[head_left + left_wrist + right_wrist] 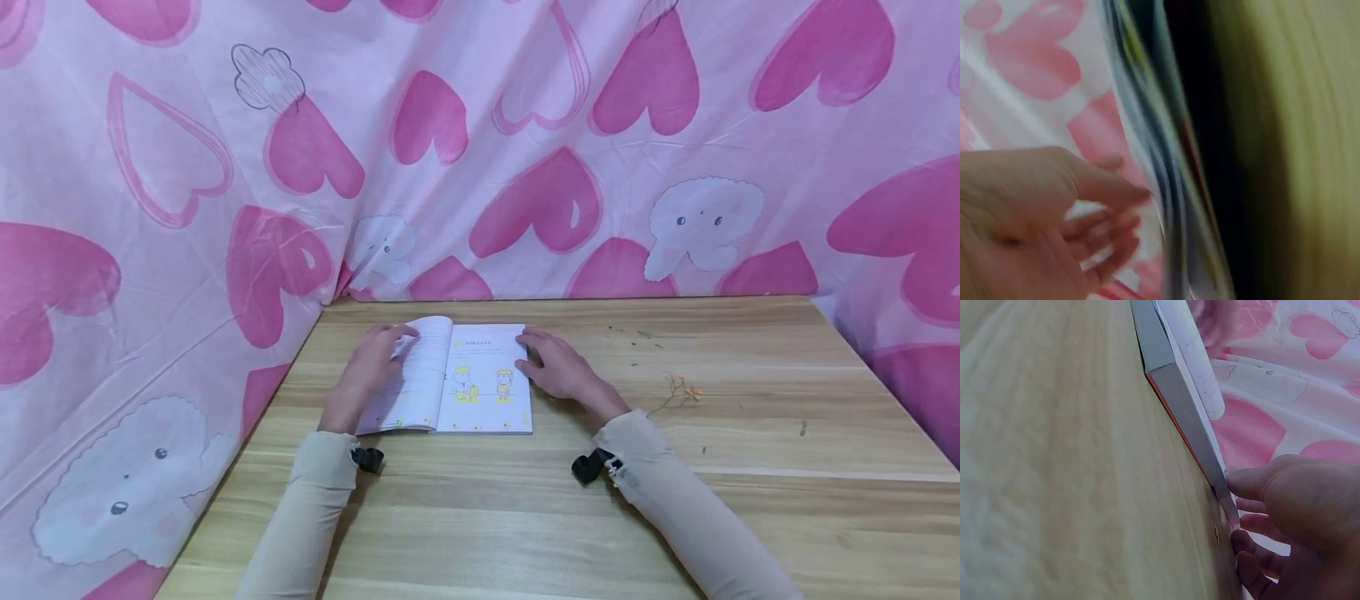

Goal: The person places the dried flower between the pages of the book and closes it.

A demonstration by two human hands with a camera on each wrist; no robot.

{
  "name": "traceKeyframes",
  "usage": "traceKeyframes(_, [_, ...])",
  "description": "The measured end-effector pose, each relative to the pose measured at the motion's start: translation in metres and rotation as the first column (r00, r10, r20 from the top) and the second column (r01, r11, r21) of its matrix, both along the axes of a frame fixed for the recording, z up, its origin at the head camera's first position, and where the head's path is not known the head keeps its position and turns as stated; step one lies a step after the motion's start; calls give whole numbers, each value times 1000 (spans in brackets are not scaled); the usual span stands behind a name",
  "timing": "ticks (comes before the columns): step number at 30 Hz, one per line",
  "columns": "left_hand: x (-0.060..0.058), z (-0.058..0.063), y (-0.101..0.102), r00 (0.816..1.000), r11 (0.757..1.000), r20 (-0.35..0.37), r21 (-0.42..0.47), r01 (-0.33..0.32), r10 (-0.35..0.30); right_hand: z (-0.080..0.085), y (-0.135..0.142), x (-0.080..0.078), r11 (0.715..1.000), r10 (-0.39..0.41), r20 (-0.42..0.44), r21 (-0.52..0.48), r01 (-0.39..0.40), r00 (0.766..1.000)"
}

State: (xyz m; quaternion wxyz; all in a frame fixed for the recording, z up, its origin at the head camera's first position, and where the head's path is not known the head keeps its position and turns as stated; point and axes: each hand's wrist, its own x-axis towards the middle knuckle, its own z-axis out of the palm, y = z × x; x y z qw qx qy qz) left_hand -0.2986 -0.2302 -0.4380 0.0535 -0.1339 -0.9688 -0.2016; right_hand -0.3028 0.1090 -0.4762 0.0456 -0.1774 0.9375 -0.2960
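Note:
An open book [487, 358] lies on the wooden table, its right page printed with small yellow cartoon figures. The left page [420, 375] curves up from the spine. My left hand [367, 367] lies over the outer part of that page. In the left wrist view its thumb [1116, 187] touches the page edges, with the other fingers loosely bent and apart from the thumb. My right hand [558, 367] rests at the book's right edge. In the right wrist view, the thumb [1244, 482] touches the book's edge, and the relaxed fingers lie beside it.
Dried flower sprigs [678, 392] and scattered leaf bits [645, 333] lie on the table [480, 517] right of the book. A pink heart-patterned cloth [525, 167] hangs behind the table and along its left side. Black straps [592, 467] circle both wrists.

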Motion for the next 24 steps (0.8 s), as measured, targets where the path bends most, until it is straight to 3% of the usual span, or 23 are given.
traceKeyframes(3, [0,-2,17,987,988,-68,41,146,-143,1,1,0,1000,6,-2,-2,-6,1000])
traceKeyframes(6, [5,-4,30,974,973,5,48,225,-225,0,1,0,1000,5,-4,-1,-5,1000])
traceKeyframes(11, [16,-8,36,967,986,198,-23,167,-160,-4,0,0,1000,9,-9,17,-9,1000])
traceKeyframes(14, [17,-10,34,965,991,233,-34,133,-121,-5,0,1,1000,13,-16,20,-12,1000])
traceKeyframes(24, [15,-7,34,948,995,305,-3,101,-95,-5,2,2,1000,13,-50,14,-13,999])
